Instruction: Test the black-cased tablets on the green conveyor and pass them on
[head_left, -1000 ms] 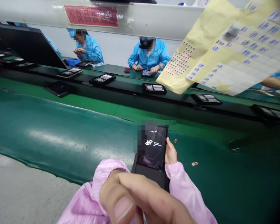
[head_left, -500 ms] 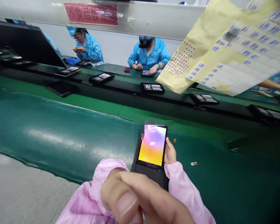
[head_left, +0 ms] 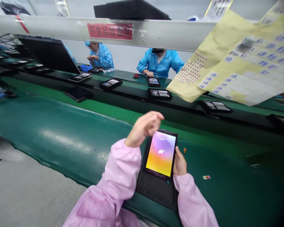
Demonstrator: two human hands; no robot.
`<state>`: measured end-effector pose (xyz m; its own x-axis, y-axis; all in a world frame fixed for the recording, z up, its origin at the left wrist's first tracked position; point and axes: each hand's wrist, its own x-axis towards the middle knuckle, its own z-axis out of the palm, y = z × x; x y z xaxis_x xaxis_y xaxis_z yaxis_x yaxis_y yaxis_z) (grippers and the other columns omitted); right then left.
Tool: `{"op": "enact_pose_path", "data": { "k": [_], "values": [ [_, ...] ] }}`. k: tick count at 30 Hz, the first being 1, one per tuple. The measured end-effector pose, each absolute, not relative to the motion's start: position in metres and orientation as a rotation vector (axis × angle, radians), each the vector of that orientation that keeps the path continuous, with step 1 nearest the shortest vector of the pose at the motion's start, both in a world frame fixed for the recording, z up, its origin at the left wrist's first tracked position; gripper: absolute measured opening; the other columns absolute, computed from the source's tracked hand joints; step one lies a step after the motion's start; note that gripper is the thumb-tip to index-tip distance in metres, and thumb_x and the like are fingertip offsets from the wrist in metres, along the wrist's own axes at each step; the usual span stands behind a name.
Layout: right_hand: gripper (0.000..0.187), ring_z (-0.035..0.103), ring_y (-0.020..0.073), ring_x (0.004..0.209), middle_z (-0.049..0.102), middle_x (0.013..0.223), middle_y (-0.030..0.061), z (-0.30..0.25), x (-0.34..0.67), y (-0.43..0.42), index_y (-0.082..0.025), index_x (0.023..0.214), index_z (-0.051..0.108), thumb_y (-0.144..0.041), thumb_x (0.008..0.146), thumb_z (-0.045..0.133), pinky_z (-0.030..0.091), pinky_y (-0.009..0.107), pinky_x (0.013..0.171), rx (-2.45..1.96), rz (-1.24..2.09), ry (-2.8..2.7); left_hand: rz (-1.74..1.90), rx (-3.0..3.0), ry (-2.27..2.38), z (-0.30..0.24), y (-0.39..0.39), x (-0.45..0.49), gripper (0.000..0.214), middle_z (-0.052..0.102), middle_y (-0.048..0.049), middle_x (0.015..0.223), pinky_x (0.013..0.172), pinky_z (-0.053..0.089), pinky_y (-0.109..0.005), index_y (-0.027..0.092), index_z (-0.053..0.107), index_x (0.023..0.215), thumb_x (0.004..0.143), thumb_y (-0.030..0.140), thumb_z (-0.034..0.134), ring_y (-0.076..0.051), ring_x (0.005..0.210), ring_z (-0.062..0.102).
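A black-framed tablet [head_left: 160,154] lies tilted in a black holder mat [head_left: 156,194], its screen lit in a pink-to-yellow gradient with a small logo. My right hand [head_left: 179,162] grips the tablet's right edge, fingers curled around it. My left hand [head_left: 144,126] is raised just above the tablet's upper left corner, its fingers bunched together. That hand touches nothing I can see, and nothing shows between its fingers. Pink sleeves cover both my forearms.
A green mat [head_left: 61,135] lies under the holder, with a tiny orange piece [head_left: 185,150] and a small label [head_left: 206,177] on it. Black trays [head_left: 159,94] sit beyond on a conveyor. A yellow label sheet [head_left: 229,60] hangs at upper right. Co-workers in blue smocks [head_left: 159,63] sit opposite.
The tablet's screen went from dark with a logo to a bright gradient. My left hand moved forward from near the camera to above the tablet. The view tilted slightly.
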<state>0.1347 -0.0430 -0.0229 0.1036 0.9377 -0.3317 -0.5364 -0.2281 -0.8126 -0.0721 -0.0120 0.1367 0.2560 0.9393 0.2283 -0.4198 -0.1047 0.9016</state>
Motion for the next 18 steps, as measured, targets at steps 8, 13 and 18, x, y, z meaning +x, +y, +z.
{"op": "enact_pose_path", "data": {
  "k": [8, 13, 18],
  "values": [
    [0.045, 0.061, 0.0299, 0.116, 0.072, 0.113, 0.005, -0.019, 0.137, -0.044, -0.024, 0.105, 0.071, -0.053, 0.071, 0.07, 0.051, 0.045, 0.099, -1.201, 1.512, -0.379, 1.422, 1.146, 2.36, 0.033, 0.141, -0.279, 0.019, 0.061, -0.0119, 0.098, 0.095, 0.04, -0.039, 0.013, 0.058, 0.095, 0.08, 0.016, 0.047, -0.023, 0.098, 0.057],
    [0.047, 0.063, 0.0334, 0.112, 0.072, 0.112, 0.0056, -0.021, 0.14, -0.043, -0.026, 0.103, 0.072, -0.056, 0.067, 0.073, 0.054, 0.049, 0.094, -1.309, 1.513, -0.261, 1.171, 1.169, 2.71, 0.012, 0.176, -0.394, 0.031, 0.051, -0.0222, 0.125, 0.101, 0.031, -0.051, 0.008, 0.054, 0.107, 0.077, 0.009, 0.048, -0.033, 0.12, 0.046],
    [0.05, 0.061, 0.0354, 0.114, 0.071, 0.114, 0.0057, -0.012, 0.134, -0.042, -0.025, 0.097, 0.073, -0.058, 0.059, 0.078, 0.054, 0.049, 0.095, -1.374, 1.471, -0.169, 0.936, 1.255, 2.816, -0.009, 0.204, -0.449, 0.049, 0.038, -0.0203, 0.143, 0.101, 0.028, -0.054, 0.005, 0.041, 0.127, 0.08, 0.011, 0.049, -0.034, 0.126, 0.036]
  ]
}}
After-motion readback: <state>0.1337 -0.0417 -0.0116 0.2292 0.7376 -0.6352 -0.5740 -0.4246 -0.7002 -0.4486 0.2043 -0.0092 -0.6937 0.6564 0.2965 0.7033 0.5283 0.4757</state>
